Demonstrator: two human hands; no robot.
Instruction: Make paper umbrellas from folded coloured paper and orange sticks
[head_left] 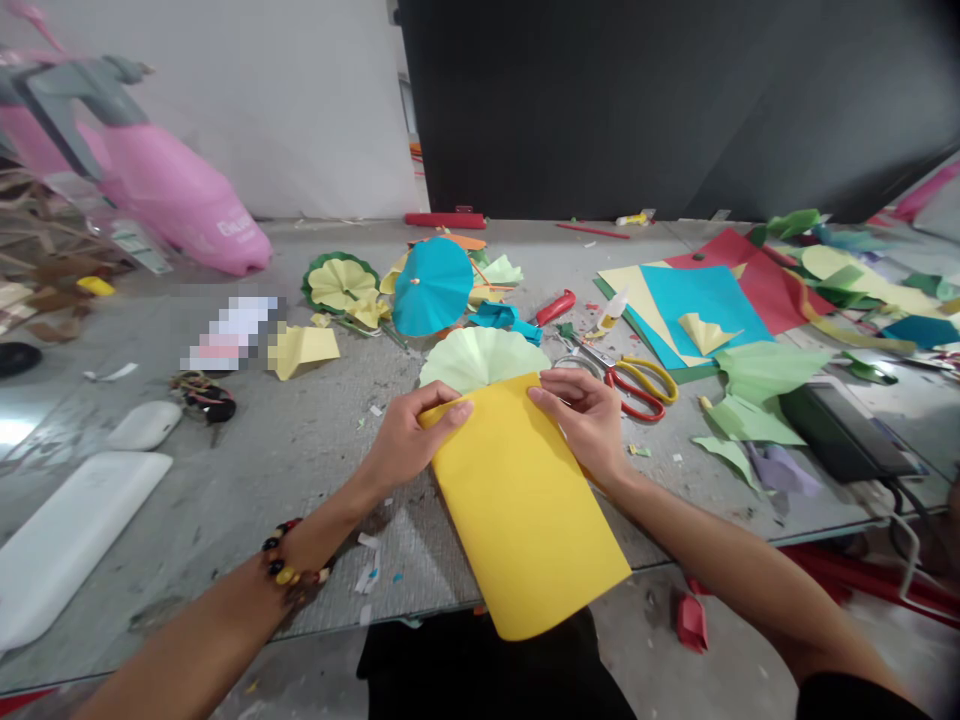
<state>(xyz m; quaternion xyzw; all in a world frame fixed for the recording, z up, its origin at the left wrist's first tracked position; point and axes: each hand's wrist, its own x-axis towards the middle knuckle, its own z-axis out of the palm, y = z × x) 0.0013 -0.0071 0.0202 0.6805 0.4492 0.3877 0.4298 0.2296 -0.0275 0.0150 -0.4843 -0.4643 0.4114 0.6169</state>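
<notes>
in the head view, held a bright yellow, rectangular paper sheet (529, 510), bent over along its left side, with its near end jutting past the front edge of the grey, scuffed tabletop (300, 480). with the bare left hand (409, 435), pinched the upper left corner closely, with the thumb flat on top and the fingers folded behind. wore on that wrist a bracelet of round black, red and yellow beads (283, 576). with the bare right hand (589, 420), pinched the upper right corner, with the thumb on its face and the other fingers loosely curled. could not tell where the hidden fingertips rested. saw just beyond the sheet 1 pale green, pleated, scalloped paper disc (484, 357), partly covered, and behind that 1 tilted blue paper umbrella (433, 287). noted near the right hand 1 pair of red-and-yellow-handled metal scissors (616, 377).
</notes>
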